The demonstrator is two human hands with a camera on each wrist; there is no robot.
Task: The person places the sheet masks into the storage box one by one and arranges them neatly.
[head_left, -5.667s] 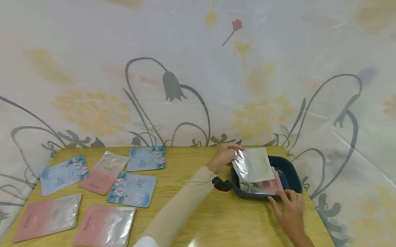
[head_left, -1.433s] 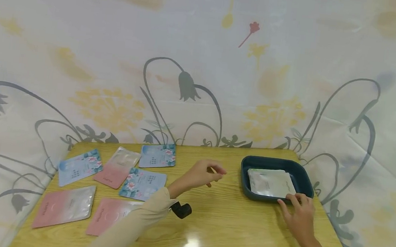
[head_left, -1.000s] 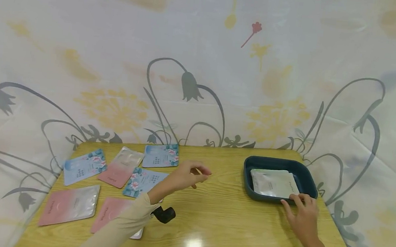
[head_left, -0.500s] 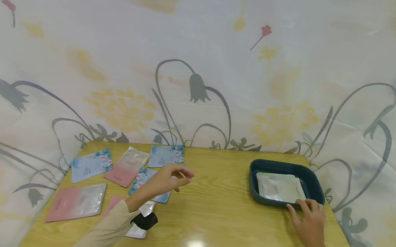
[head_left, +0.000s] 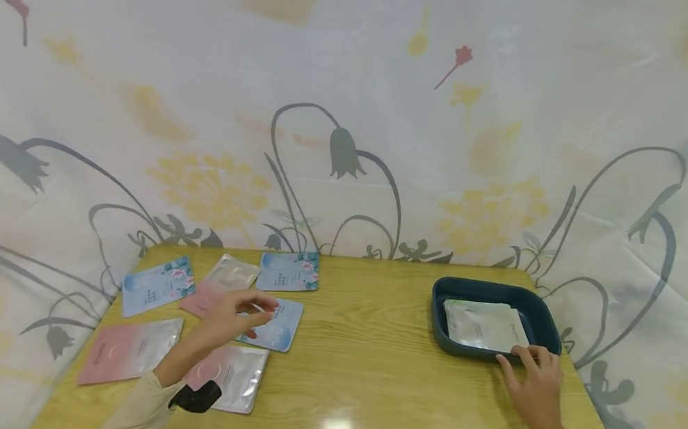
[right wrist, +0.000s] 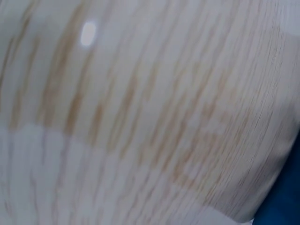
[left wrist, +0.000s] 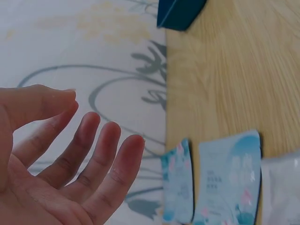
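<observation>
My left hand (head_left: 226, 321) hovers over the sachets at the left with fingers loosely bent and nothing in them; the left wrist view shows its bare fingertips. Below it is a pink-and-silver face mask sachet (head_left: 241, 380), and partly hidden behind it a blue floral face mask sachet (head_left: 281, 330) and another pink one (head_left: 233, 273). At the right, my right hand (head_left: 535, 395) holds the near rim of a dark blue tray (head_left: 546, 323), thumb outside and fingertips over the edge. Pale silvery sachets (head_left: 486, 325) lie stacked in the tray. The right wrist view misses that hand.
Two more blue floral sachets, one (head_left: 159, 286) at the far left and one (head_left: 289, 272) near the back edge, lie on the wooden table (head_left: 366, 364). A pink sachet (head_left: 131, 351) lies front left. A flower-printed sheet (head_left: 347, 187) hangs behind the table.
Earlier my left hand held a pale sachet over the tray; that sachet now lies inside. Since then the left hand has moved left, over the sachets. The right hand stays at the tray's rim.
</observation>
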